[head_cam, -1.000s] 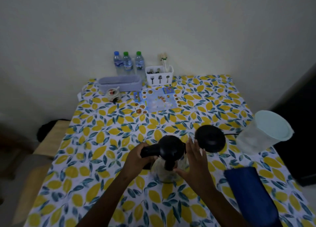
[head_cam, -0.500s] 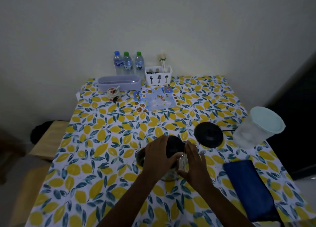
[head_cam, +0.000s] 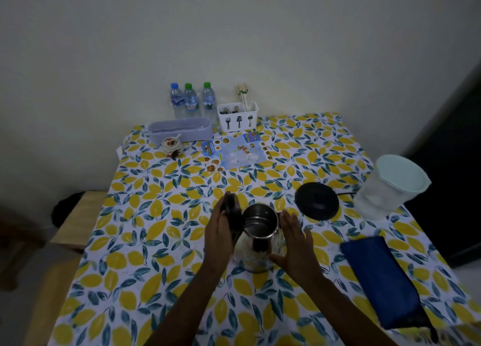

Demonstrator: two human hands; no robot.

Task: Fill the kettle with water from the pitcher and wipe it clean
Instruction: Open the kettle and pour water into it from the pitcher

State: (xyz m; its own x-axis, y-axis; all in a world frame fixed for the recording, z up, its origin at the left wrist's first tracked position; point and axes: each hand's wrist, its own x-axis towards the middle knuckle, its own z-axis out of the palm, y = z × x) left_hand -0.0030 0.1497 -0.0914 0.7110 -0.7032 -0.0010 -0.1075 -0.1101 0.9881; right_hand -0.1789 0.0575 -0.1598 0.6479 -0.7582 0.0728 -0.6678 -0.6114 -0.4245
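Note:
A glass kettle (head_cam: 256, 252) with a metal rim stands near the middle of the table, its mouth uncovered. Its black lid (head_cam: 232, 211) is swung up on the left side, and my left hand (head_cam: 220, 231) holds it there. On the kettle's right side rests my right hand (head_cam: 295, 241), flat against the glass with fingers straight. The black kettle base (head_cam: 317, 201) lies to the right, behind the kettle. A clear pitcher (head_cam: 385, 192) of water with a pale green lid stands at the right edge. A folded blue cloth (head_cam: 382, 280) lies at the front right.
The table carries a lemon-print cloth (head_cam: 156, 215). At the back stand three water bottles (head_cam: 191, 102), a white cutlery holder (head_cam: 238, 117), a lilac box (head_cam: 179, 129), a small jar (head_cam: 170, 145) and a printed mat (head_cam: 235, 153). A wooden bench (head_cam: 75, 223) sits to the left.
My left hand left the kettle's handle, went to the lid and swung it up and open to the left. My right hand stayed against the kettle's right side.

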